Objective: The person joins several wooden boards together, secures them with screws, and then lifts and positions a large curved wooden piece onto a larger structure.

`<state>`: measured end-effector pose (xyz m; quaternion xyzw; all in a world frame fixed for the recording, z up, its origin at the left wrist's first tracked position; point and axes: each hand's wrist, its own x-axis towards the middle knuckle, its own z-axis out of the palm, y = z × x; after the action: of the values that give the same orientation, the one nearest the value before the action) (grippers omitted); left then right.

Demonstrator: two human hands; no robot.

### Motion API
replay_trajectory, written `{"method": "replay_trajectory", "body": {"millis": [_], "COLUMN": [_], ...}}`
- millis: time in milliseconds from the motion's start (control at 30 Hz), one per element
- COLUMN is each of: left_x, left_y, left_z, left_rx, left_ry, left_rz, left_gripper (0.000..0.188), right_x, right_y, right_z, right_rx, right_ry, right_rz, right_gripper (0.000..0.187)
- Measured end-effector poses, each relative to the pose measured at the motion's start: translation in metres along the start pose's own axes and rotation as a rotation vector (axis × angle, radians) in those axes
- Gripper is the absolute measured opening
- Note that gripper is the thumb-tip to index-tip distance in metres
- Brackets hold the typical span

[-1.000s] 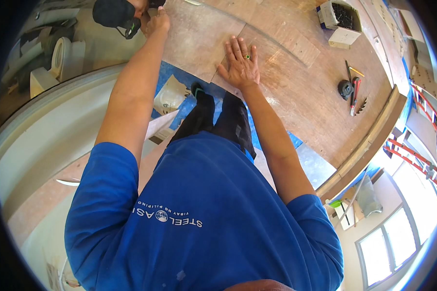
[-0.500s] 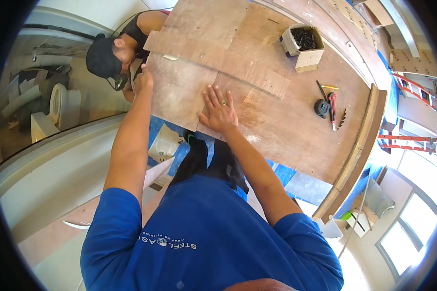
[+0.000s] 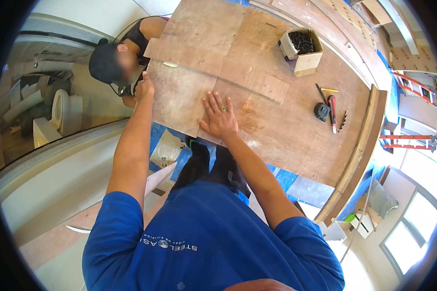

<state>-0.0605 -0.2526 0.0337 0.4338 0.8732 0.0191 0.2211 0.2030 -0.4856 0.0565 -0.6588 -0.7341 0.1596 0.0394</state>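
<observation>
A wooden board (image 3: 179,99) with a worn brown face lies in front of me as the left part of a plywood work surface. My left hand (image 3: 144,88) is closed round its left edge, with the fingertips partly hidden. My right hand (image 3: 220,116) lies flat on the plywood (image 3: 281,136) near the seam, its fingers spread and a ring on one. Beyond both hands a long narrow plywood strip (image 3: 213,65) lies across the surface. Close by my left hand, a co-worker in a dark cap (image 3: 104,63) crouches beside the board's left edge, hands mostly hidden.
An opened carton of dark screws (image 3: 302,43) stands at the far right. Nearer are a tape measure (image 3: 321,111), a red utility knife (image 3: 332,114) and a yellow pencil (image 3: 329,89). A wooden rail (image 3: 357,155) borders the right side. A toilet (image 3: 58,114) stands at the left.
Both my hands keep their places on the wood. The co-worker's head has turned and shifted slightly right. The whole view has moved a little.
</observation>
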Motion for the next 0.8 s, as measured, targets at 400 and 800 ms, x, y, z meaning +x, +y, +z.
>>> {"method": "replay_trajectory", "body": {"millis": [400, 800], "left_x": [0.011, -0.019], "left_y": [-0.005, 0.008], "left_z": [0.007, -0.011], "left_rx": [0.020, -0.030], "left_ry": [-0.006, -0.018], "left_rz": [0.053, 0.001], "left_gripper": [0.089, 0.089], "right_x": [0.003, 0.001], "right_y": [0.003, 0.002], "right_z": [0.008, 0.012], "right_rx": [-0.029, -0.044], "right_ry": [0.041, 0.073], "right_rz": [-0.019, -0.039], "right_gripper": [0.082, 0.081]}}
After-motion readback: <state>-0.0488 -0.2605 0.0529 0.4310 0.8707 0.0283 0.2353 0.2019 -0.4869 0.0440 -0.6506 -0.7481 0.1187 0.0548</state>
